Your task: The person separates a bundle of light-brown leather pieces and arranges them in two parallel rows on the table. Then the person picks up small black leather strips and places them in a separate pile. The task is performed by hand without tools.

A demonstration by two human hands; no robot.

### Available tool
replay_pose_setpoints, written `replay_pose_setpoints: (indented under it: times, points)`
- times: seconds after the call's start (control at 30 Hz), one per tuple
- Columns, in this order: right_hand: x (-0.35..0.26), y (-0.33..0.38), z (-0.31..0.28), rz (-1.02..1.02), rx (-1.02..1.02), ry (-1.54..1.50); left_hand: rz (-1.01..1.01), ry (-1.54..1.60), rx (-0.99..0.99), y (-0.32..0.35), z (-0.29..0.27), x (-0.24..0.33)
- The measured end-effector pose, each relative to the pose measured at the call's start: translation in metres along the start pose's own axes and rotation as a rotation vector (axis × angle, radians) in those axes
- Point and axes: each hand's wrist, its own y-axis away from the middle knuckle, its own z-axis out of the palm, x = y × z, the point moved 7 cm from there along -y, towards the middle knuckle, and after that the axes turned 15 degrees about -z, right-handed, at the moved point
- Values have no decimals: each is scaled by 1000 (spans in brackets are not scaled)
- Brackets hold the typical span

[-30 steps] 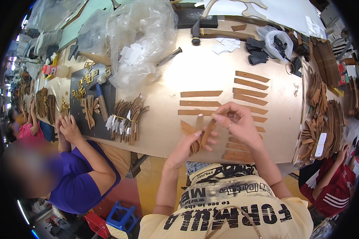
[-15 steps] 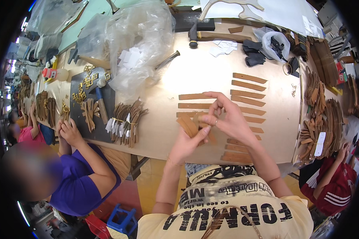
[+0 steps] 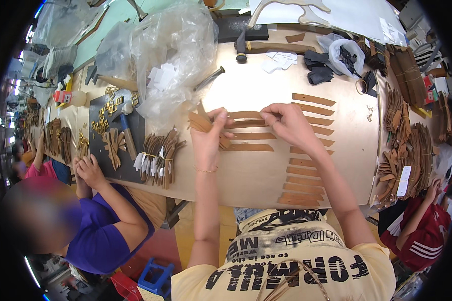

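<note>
Left of the strip column, your left hand clutches a brown bundle while your right hand pinches one strip, best kept straight.

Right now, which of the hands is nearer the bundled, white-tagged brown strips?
Left. The left hand is to the right of the white-tagged brown strips, slightly higher in the picture; the right hand is much farther right.

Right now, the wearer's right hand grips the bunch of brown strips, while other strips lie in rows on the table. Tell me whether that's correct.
Wrong hand: the head view shows the wearer's left hand gripping the bunch of brown strips. Other strips do lie in rows on the table.
</note>
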Motion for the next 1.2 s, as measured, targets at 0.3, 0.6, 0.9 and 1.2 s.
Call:
replay_pose_setpoints:
  times: [0.3,0.6,0.9,1.2]
  points:
    - [-1,-11,-5,-54,30,231,17,166,-19,-4,-34,-5]
    - [-31,17,-11,-82,143,138,-179,598,-581,49,17,-23]
    - [-60,57,23,-233,-11,-170,58,192,-565,80,46,-30]
    - [-34,75,16,-44,68,-394,5,150,-494,88,43,-40]
